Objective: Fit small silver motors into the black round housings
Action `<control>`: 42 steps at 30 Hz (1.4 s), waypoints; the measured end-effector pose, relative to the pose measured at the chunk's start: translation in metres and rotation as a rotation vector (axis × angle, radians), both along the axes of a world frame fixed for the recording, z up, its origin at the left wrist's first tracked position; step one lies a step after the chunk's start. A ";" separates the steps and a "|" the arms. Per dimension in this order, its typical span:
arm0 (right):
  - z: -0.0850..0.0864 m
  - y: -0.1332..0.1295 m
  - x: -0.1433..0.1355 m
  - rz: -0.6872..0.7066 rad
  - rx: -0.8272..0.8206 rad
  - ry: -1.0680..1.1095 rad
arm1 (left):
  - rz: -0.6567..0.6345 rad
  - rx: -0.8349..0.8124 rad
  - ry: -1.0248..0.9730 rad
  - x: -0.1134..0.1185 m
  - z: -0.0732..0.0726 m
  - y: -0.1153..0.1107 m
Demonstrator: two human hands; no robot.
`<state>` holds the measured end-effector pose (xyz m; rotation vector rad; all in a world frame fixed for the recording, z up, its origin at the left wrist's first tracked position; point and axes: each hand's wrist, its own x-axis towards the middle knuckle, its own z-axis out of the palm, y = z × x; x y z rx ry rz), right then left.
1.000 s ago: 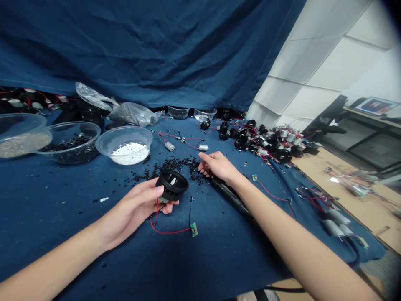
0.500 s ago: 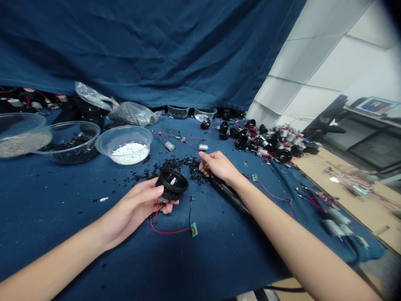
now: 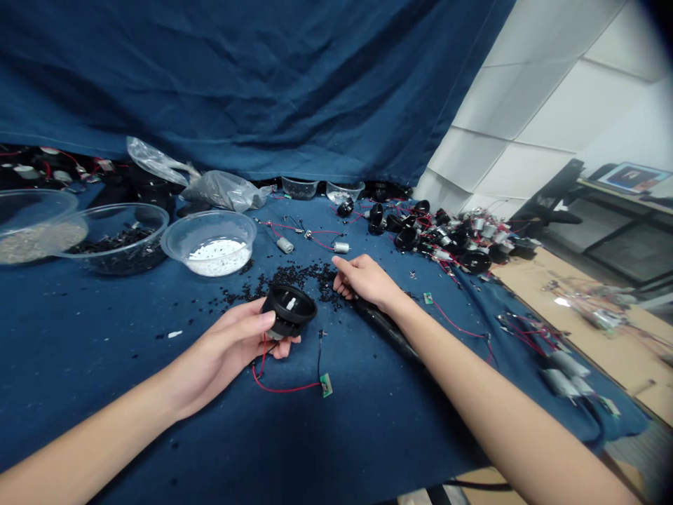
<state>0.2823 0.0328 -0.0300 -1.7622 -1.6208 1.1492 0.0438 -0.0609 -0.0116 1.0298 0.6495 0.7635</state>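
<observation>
My left hand [image 3: 239, 333] is closed around a round black cup-shaped housing [image 3: 289, 310], whose open top faces up and shows a small white part inside. Red and black wires run from beneath it to a small green circuit board [image 3: 326, 385] on the blue cloth. At the right edge of a scatter of tiny black pieces [image 3: 284, 275], my right hand [image 3: 362, 280] has its fingers curled in; what they hold, if anything, is hidden. A dark rod-like tool [image 3: 386, 328] lies beneath my right wrist.
Clear bowls stand at the left, one with white pieces [image 3: 218, 256], one with black pieces [image 3: 120, 242]. Motors [image 3: 284, 245] with wires lie behind the scatter. Black housings and motors [image 3: 463, 238] are heaped at the back right. More motors [image 3: 562, 372] lie at the right edge.
</observation>
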 end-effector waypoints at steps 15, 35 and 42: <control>0.001 -0.001 0.001 -0.017 0.027 0.026 | 0.009 -0.003 0.006 0.001 0.001 0.001; 0.002 -0.002 -0.001 0.003 -0.051 0.034 | 0.006 -0.009 0.013 -0.001 -0.001 0.000; 0.005 -0.003 -0.002 -0.003 -0.046 0.050 | 0.001 -0.016 0.013 0.000 0.001 0.000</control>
